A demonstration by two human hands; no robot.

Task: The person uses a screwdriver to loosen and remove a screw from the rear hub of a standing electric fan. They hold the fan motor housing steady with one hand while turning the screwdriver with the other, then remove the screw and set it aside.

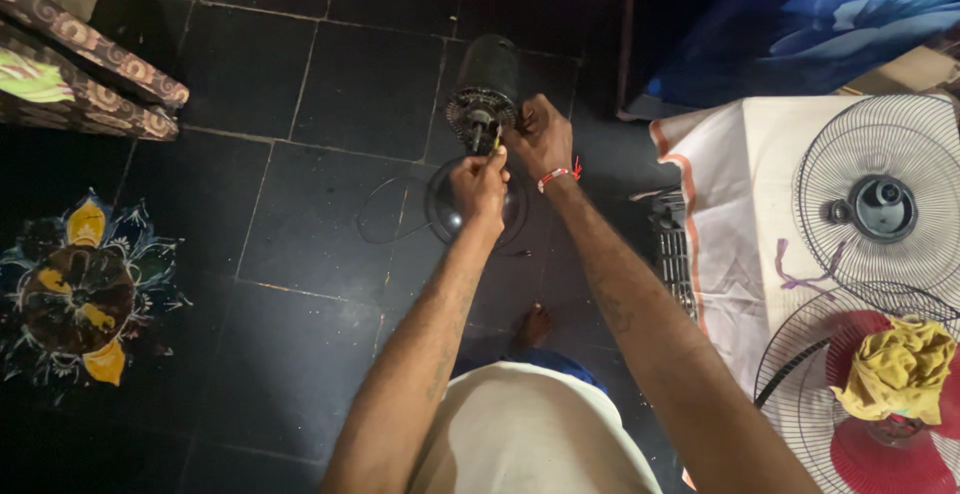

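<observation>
The left hand (481, 182) pinches a tool (495, 138) into the motor (484, 89); the right hand (540, 134), at 3 o'clock, grips it. Next needs steady turning.

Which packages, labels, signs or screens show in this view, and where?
None: no package, label, sign or screen is visible.
Nearest to one: a beige board-like corner at the upper right edge, too cropped to tell what it is.
Both hands are at the black fan motor, which shows no label.
</observation>
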